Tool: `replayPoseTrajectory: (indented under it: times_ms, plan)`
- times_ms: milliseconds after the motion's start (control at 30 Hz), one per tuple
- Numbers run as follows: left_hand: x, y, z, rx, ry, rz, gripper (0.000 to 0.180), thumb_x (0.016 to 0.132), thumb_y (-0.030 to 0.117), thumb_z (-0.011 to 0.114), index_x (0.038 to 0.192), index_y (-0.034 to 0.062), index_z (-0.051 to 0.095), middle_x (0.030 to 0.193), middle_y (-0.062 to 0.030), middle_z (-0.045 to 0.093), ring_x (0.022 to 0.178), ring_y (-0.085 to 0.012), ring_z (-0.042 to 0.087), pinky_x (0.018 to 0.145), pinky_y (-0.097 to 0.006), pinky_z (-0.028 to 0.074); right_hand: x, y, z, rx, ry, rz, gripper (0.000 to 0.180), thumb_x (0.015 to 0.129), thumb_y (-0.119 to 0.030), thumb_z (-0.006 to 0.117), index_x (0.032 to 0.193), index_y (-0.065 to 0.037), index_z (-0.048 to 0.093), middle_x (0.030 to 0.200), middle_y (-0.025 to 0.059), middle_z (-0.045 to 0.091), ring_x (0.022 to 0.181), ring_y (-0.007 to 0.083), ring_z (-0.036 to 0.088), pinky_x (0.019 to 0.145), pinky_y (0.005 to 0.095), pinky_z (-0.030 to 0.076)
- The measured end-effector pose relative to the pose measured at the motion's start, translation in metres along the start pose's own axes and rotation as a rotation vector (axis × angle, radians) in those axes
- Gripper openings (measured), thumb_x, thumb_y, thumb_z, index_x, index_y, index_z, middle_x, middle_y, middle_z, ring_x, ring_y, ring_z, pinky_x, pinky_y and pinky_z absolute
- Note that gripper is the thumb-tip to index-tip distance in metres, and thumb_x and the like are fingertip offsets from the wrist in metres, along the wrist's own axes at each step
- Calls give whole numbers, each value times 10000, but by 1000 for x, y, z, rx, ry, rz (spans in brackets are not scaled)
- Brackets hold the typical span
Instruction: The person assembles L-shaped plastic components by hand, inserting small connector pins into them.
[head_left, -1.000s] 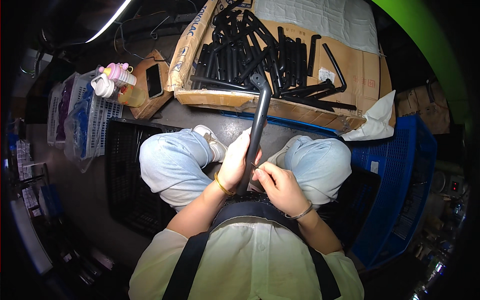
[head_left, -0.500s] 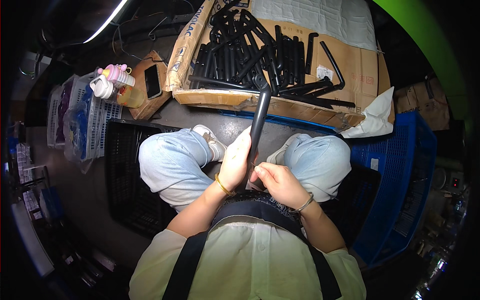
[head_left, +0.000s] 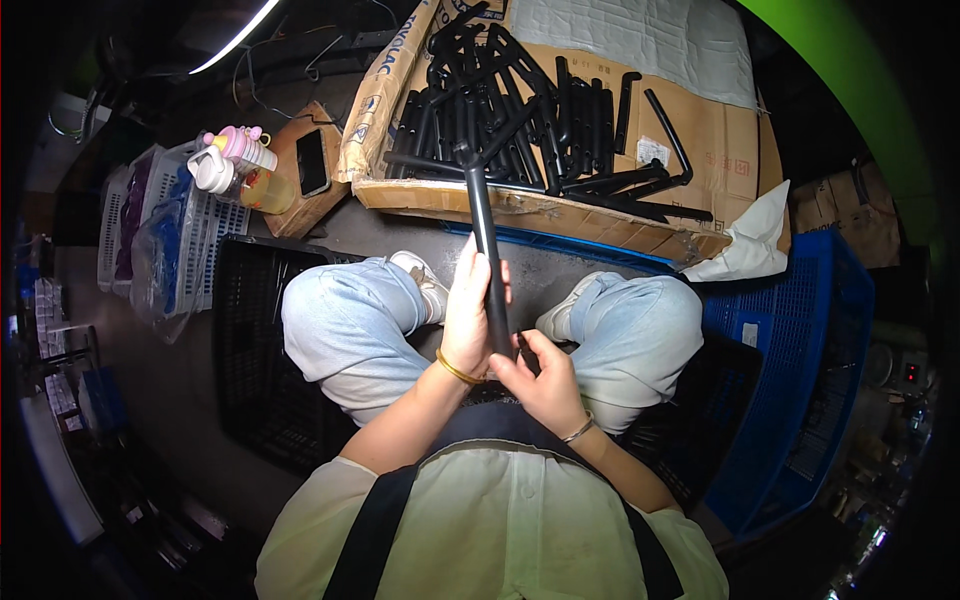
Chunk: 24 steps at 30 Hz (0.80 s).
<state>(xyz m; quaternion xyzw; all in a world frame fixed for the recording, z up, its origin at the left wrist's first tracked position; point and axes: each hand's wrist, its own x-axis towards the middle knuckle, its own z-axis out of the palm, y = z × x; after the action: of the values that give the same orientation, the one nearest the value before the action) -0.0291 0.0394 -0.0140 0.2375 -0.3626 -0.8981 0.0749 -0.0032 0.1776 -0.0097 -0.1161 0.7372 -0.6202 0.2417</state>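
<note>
A long black tube [head_left: 489, 230] with a bent, knobbed upper end stands slantwise in front of me. My left hand [head_left: 467, 315] is closed round its lower half, fingertips showing on the far side. At the tube's bottom end, my right hand [head_left: 542, 385] has its fingers curled and its thumb against the tube. A small dark thing shows by the right fingertips, too small to name. Beyond the hands, many similar black bent tubes [head_left: 590, 120] lie heaped in an opened cardboard box [head_left: 560, 215].
Left of the box, a phone [head_left: 312, 163] and bottles [head_left: 238, 160] rest on a brown surface, beside white baskets [head_left: 200, 240]. Black crates [head_left: 235, 340] flank my legs. A blue crate [head_left: 800, 370] stands at the right, near a white sheet [head_left: 748, 245] hanging off the box.
The tube's upper end has swung to the left, so the tube leans the other way. My right hand has shifted slightly left and down, closer against the tube's lower end.
</note>
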Motion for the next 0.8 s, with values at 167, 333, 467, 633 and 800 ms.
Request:
replayPoseTrajectory:
  times_ms: [167, 333, 467, 633, 800]
  plan:
    - [-5, 3, -7, -100, -238, -234, 510, 1023, 380, 430, 1462, 154, 302, 829, -22, 533, 689, -98, 511, 642, -221, 441, 1, -24, -14, 574, -152, 379, 168, 980, -175, 551, 963, -12, 586, 725, -77, 520, 621, 61, 486, 566, 231, 402]
    - [-4, 8, -9, -28, -197, -112, 604, 1028, 391, 398, 1536, 156, 171, 782, -5, 504, 594, -67, 483, 527, -192, 435, 0, -34, -19, 6, -105, 114, 286, 1008, -222, 453, 843, -13, 556, 652, 72, 556, 570, 157, 546, 538, 320, 419]
    - [-9, 10, -6, 45, -175, -153, 641, 1011, 447, 398, 1540, 163, 173, 789, 1, 504, 572, -62, 464, 537, -184, 437, 6, -38, -16, -157, -178, 0, 249, 987, -194, 463, 844, -8, 545, 669, 183, 584, 619, 354, 604, 580, 407, 454]
    - [-11, 10, -4, 176, -168, -132, 589, 1023, 450, 371, 1512, 150, 241, 778, 8, 509, 564, -51, 467, 521, -176, 421, 12, -40, -16, -207, -235, 13, 246, 987, -200, 465, 856, -7, 545, 703, 188, 613, 669, 380, 621, 599, 436, 464]
    - [-12, 12, -1, 227, -156, -118, 623, 1011, 465, 384, 1523, 146, 229, 766, 15, 508, 571, -48, 460, 524, -176, 420, 12, -41, -16, -203, -248, 27, 274, 996, -182, 470, 820, 10, 553, 679, 123, 592, 620, 229, 592, 619, 337, 467]
